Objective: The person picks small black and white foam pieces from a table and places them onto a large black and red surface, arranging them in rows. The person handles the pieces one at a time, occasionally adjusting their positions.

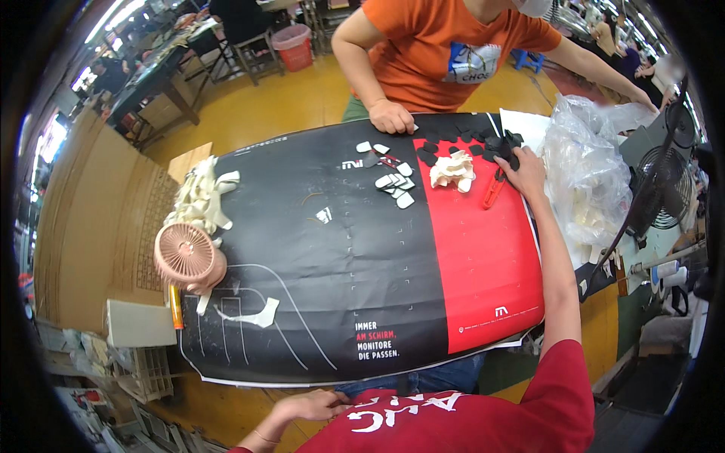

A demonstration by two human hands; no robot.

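In the head view, the right hand (pixel 524 172) is at the red end of the black-and-red-topped desk (pixel 393 264), fingers on the black pieces (pixel 495 145) near the far corner. Its grip is partly curled; whether it has hold of one, I cannot tell. A red tool (pixel 494 190) lies just beside it, with cream scraps (pixel 453 172) to the left. The left hand (pixel 316 405) is below the near edge, its grip loosely bent, contents unclear.
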